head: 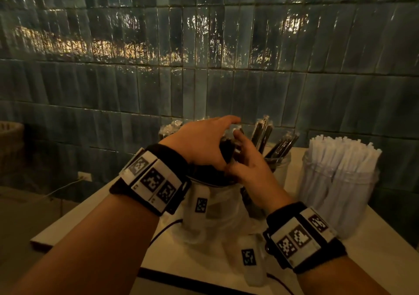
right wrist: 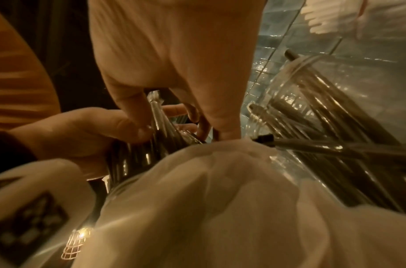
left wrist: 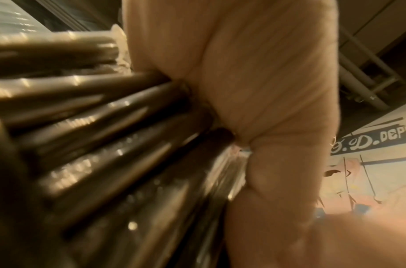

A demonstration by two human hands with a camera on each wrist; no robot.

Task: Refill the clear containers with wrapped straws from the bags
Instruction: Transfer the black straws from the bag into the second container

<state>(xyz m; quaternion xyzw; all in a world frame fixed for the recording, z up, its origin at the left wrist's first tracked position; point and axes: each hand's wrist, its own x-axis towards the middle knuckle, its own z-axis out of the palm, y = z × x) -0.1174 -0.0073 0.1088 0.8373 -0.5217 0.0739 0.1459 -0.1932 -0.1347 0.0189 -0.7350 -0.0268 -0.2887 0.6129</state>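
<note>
The left hand (head: 199, 145) is clenched round a bundle of black wrapped straws (head: 226, 151) at the centre of the head view, standing in a clear jar (head: 210, 206); the right hand (head: 251, 170) has its fingers curled in among them. I'd keep the bundle upright, tap the ends level, then release gradually. Another jar (head: 277, 163) with few black straws stands behind, the white-straw container (head: 335, 181) at right on the tabletop (head: 374, 260)
</note>
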